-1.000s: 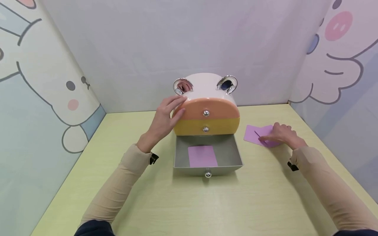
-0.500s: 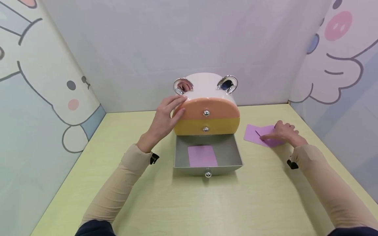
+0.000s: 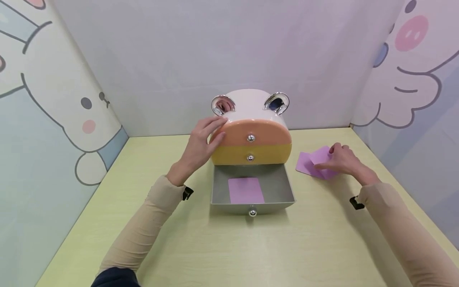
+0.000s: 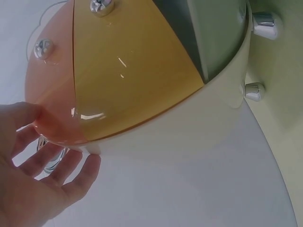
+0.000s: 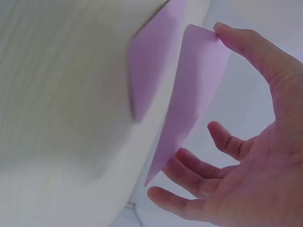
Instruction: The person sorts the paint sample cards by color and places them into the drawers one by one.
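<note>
A small drawer box (image 3: 248,104) with a white top and two chrome rings like ears stands on the table. My left hand (image 3: 195,145) holds its upper left edge, thumb on the orange drawer front (image 4: 54,92) and fingers round the side. Below the yellow front (image 3: 229,154), the grey bottom drawer (image 3: 277,183) is pulled out, with a pink-purple card (image 3: 245,190) lying inside. To the right, my right hand (image 3: 344,161) grips a second such card (image 5: 196,80) by its edges between thumb and fingers, tilted up. Another card (image 5: 154,61) lies on the table beneath it.
The pale wood-look table (image 3: 247,255) extends in front of the box. A grey-white back wall (image 3: 186,59) rises close behind it. Cartoon-printed panels stand left (image 3: 57,111) and right (image 3: 423,99). A silver knob (image 3: 252,213) sticks out from the bottom drawer's front.
My right hand has tilted the upper card up off the one beneath it and now has it between thumb and fingers. The left hand and the box have stayed in place.
</note>
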Demonstrator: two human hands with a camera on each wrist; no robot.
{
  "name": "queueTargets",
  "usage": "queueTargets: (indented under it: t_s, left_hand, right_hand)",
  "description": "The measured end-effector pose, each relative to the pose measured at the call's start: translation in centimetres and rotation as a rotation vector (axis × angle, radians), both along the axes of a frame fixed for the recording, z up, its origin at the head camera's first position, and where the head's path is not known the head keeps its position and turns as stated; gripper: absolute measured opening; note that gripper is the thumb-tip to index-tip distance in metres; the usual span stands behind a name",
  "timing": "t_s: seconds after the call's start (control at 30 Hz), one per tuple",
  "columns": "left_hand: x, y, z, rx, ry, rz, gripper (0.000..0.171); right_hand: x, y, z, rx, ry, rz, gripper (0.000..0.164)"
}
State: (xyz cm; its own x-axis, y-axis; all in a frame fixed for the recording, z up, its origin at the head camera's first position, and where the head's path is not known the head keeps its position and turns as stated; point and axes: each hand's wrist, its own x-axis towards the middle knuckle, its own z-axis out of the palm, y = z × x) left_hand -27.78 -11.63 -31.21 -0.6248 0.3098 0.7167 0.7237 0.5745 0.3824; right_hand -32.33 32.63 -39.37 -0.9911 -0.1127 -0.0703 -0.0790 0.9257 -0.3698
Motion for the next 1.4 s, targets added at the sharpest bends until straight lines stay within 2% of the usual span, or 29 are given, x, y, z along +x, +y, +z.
queueTargets:
  t_s: [0.37, 0.57, 0.8, 1.1, 1.4]
  left_hand:
    - [0.0, 0.1, -0.1, 0.005, 0.011, -0.007, 0.035]
    - [-0.1, 0.2, -0.1, 0.004, 0.007, -0.001, 0.035]
    - [-0.1, 0.1, -0.2, 0.007, 0.008, -0.003, 0.035]
    - [-0.2, 0.1, -0.3, 0.014, 0.016, -0.002, 0.035]
    - [-0.1, 0.0, -0.4, 0.011, 0.004, 0.001, 0.036]
  right_hand:
    - [4.5, -3.3, 4.1, 0.016, 0.158, 0.189, 0.072]
    - [6.7, -4.7, 5.7, -0.006, 0.250, 0.298, 0.063]
    - [8.8, -6.2, 6.8, -0.022, 0.260, 0.397, 0.059]
    - [9.5, -8.9, 7.1, -0.020, 0.295, 0.522, 0.062]
    - [9.3, -11.9, 6.3, -0.026, 0.288, 0.596, 0.066]
